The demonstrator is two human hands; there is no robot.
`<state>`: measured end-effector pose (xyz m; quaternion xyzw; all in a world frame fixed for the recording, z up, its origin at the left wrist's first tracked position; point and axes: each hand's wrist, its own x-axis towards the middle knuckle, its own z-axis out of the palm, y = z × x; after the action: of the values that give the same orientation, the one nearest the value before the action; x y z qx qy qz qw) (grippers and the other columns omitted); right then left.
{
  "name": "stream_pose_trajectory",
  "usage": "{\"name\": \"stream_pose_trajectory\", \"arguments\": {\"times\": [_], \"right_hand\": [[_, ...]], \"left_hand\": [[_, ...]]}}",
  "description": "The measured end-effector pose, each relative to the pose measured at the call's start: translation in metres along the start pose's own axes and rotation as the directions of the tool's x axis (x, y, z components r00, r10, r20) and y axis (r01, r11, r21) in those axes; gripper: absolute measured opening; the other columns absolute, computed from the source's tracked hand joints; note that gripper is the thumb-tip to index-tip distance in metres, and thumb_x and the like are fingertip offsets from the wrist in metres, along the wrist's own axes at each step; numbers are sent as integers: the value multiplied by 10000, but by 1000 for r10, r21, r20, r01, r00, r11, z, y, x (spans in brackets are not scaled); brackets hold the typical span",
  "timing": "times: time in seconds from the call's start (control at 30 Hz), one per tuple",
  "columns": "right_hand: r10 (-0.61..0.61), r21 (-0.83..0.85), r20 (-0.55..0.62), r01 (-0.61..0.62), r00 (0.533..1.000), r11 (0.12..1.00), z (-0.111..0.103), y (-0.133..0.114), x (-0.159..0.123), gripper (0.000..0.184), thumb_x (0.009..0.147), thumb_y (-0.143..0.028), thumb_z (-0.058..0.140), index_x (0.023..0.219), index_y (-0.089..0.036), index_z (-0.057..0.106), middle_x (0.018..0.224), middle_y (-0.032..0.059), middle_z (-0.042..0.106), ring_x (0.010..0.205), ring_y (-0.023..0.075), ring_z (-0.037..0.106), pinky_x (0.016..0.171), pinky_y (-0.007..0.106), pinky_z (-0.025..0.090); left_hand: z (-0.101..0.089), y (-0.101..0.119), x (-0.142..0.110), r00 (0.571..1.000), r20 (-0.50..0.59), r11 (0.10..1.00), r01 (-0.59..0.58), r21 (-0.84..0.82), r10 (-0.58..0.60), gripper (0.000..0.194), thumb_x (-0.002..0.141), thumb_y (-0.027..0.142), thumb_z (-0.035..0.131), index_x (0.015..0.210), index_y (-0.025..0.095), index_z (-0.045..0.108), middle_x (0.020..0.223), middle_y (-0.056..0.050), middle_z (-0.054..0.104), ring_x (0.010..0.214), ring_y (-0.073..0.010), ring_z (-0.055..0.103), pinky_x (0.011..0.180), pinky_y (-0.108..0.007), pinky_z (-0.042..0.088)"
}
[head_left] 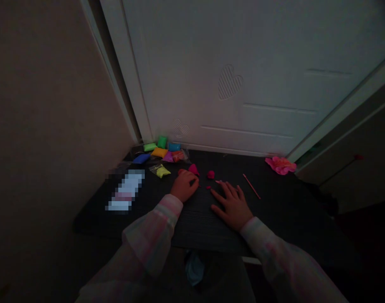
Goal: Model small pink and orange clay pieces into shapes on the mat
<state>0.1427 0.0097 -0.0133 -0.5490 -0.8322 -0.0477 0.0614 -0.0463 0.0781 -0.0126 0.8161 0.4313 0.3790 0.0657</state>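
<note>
My left hand (184,186) rests on the dark table with its fingers curled and thumb and forefinger drawn together. What they pinch, if anything, is too small and dim to make out. Just beyond it sits a deep pink lump of modelling clay (193,169), partly behind the fingers. My right hand (233,207) lies palm down on the tabletop, fingers spread. Between the hands is a tiny pink clay piece (208,187), near the right fingertips. A rounder pink clay lump (210,174) lies farther back. To the right is a thin pink stick (251,186).
Several bags of coloured clay (159,152) are grouped at the back left, with a yellow clay bag (162,171) nearer. A blurred-out bright rectangle (126,190) lies left. A pink ruffled flower shape (281,165) is back right. A white panelled door (192,84) stands behind the table (192,231).
</note>
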Motion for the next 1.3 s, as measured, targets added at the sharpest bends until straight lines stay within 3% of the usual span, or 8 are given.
{"name": "stream_pose_trajectory", "arguments": {"times": [0.23,0.37,0.53,0.67,0.83,0.97,1.1,1.3], "right_hand": [[-81,30,19,81,997,996,-1,-1,-1,515,759,-565,302,1218,-337,358,1338,89,280,1214,272,223,939,523,117],[59,-1,-2,-59,998,998,-1,-1,-2,480,782,-531,285,1196,-319,402,1329,106,296,1208,287,234,927,536,131],[-106,53,35,104,994,993,-1,-3,-5,530,757,-571,299,1225,-327,350,1339,92,280,1223,262,213,945,504,140],[5,22,-10,-4,1000,1000,1,-2,-4,489,775,-511,329,1211,-297,386,1329,110,293,1209,278,232,927,518,162],[-112,38,18,111,994,993,1,-1,-3,515,757,-533,353,1220,-309,367,1330,110,289,1215,268,222,933,503,156],[-9,32,6,9,1000,999,1,-2,-3,510,794,-516,269,1220,-259,383,1326,117,301,1213,255,230,940,489,166],[-36,40,15,36,999,999,0,-3,-3,533,781,-539,279,1234,-270,355,1327,117,298,1216,265,222,937,512,150],[-35,51,47,32,998,998,-3,-4,-3,529,785,-542,264,1231,-274,358,1328,111,299,1215,265,227,937,517,133]], "left_hand": [[0,0,-1,1000,15,1000,-22,7,22,129,729,198,477,666,163,584,719,-44,606,750,-161,522,739,-332,404],[2,-1,-1,997,47,998,-55,6,55,110,715,195,499,689,178,604,747,-33,606,777,-161,511,745,-325,403],[3,4,-1,990,114,995,-88,47,82,147,732,226,496,756,188,636,792,-43,599,836,-176,481,767,-335,386],[8,14,-1,982,160,991,-112,79,98,186,753,284,480,824,204,631,868,-39,596,872,-189,457,785,-367,360],[13,21,-1,972,219,988,-110,110,84,141,739,259,510,802,214,628,875,-25,603,893,-199,439,777,-380,340],[14,21,-1,971,222,990,-112,90,90,119,740,206,506,786,211,615,846,-16,620,884,-185,448,781,-367,335],[14,21,0,979,179,992,-111,56,99,120,742,189,497,790,208,606,808,-13,641,861,-177,470,784,-363,344],[-4,10,-11,999,-48,999,7,47,-5,133,718,190,511,816,182,600,800,-41,636,835,-184,500,792,-370,375]]}}
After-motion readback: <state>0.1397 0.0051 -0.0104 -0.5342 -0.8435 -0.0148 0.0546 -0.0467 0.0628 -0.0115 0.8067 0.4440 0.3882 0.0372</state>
